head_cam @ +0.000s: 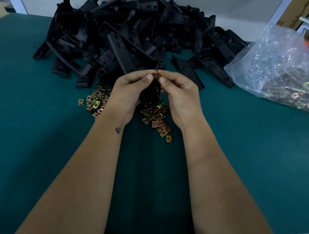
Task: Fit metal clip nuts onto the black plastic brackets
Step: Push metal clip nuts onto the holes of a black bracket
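A green table is seen from above, with a large heap of black plastic brackets piled at its far side, from the left part past the middle. In front of that heap, loose metal clip nuts are scattered on the table, just left of the left wrist. The left hand is raised above the table at the middle, its fingers curled round a black bracket, which is held upright between both hands; most of the bracket is hidden by the palms. At the top end of the bracket a brass-coloured clip nut is pinched between the thumbs and forefingers of both hands, the two thumb tips lying just beside it. Whether the nut is fully seated on the bracket cannot be told. The right hand is curled against the bracket's other side. More clip nuts lie below and between the wrists. At the far right, a clear plastic bag of clip nuts is rested on the table.
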`<state>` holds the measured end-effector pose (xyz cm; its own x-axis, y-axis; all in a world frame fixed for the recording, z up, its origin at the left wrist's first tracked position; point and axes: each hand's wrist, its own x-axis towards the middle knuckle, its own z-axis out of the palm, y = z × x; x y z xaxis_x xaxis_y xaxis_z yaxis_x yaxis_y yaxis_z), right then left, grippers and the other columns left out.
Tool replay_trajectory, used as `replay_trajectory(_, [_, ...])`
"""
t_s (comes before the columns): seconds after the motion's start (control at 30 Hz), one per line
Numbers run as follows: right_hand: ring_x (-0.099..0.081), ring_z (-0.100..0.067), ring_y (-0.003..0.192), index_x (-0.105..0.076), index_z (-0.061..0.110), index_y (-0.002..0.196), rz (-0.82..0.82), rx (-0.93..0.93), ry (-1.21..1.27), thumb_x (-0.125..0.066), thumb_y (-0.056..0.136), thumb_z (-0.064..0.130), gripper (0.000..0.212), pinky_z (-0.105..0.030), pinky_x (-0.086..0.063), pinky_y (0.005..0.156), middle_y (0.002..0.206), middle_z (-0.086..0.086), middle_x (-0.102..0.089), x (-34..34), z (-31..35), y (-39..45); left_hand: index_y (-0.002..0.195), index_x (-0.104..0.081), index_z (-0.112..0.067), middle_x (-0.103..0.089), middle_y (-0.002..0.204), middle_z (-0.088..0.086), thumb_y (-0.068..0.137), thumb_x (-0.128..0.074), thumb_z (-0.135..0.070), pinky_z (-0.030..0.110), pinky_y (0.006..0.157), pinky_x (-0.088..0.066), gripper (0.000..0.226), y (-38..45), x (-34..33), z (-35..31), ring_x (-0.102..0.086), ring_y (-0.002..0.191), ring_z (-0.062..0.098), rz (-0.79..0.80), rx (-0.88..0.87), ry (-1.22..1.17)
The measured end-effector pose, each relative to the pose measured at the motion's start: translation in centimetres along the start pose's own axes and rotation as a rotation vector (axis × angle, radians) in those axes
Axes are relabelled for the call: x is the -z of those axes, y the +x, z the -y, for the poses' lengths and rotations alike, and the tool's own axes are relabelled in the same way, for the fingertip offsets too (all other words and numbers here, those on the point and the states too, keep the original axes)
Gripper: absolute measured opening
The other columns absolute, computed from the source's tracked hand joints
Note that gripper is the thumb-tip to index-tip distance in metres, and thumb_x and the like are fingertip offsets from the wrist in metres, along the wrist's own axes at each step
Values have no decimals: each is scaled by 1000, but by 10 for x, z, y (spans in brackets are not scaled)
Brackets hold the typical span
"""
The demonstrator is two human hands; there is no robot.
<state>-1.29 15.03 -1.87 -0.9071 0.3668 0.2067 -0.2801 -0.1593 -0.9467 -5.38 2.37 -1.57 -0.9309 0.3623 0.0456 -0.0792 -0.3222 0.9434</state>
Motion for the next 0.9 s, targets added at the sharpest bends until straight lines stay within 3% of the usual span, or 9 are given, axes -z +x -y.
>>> replay_trajectory(0.17, [-66, -1, 78, -75, 21, 92, -75, 46, -130, -66, 89, 0, 23, -15, -50, 73, 88, 5, -74, -4, -2, 2, 92, -75, -14, -77, 91, 3, 93, -64, -10, 30, 83, -57, 12, 2, -3, 2, -72, 91, 17, -51, -9, -11])
replay_trajectory(0.37, [-69, -12, 96, -76, 12, 101, -128, 154, -335, -67, 88, 2, 18, -32, -55, 92, 97, 0, -75, -7, 1, -1, 85, -78, -18, -77, 97, 4, 92, -67, -15, 37, 97, -52, 13, 5, -1, 3, -70, 102, 19, -54, 24, -26])
replay_trajectory(0.5, [-65, -7, 97, -75, 5, 105, -129, 296, -520, -64, 89, -2, 21, -16, -49, 90, 98, 1, -71, -11, 5, -7, 88, -77, -16, -74, 106, 6, 89, -69, -16, 43, 103, -47, 9, 7, 4, 4, -64, 116, 25, -38, 75, -58])
replay_trajectory(0.6, [-62, -7, 97, -74, 2, 108, -133, 384, -622, -62, 89, -4, 23, -13, -47, 90, 100, -3, -70, -15, 6, -10, 97, -72, -4, -67, 117, 15, 89, -68, -10, 39, 95, -54, 11, 10, 6, 3, -65, 112, 27, -43, 102, -137])
replay_trajectory(0.77, [-65, -10, 98, -74, 5, 108, -123, 383, -638, -70, 86, 4, 22, -22, -51, 90, 103, -3, -71, -20, 7, -13, 84, -74, -8, -71, 95, 6, 87, -67, -6, 34, 85, -57, 7, 11, 7, 4, -70, 90, 19, -45, 108, -207])
replay_trajectory(0.9, [-65, -8, 95, -74, 5, 107, -130, 368, -634, -74, 85, 7, 22, -19, -51, 86, 100, 0, -71, -20, 6, -12, 82, -72, -9, -70, 94, 5, 88, -66, -6, 32, 85, -57, 9, 12, 8, 4, -70, 90, 18, -35, 106, -194])
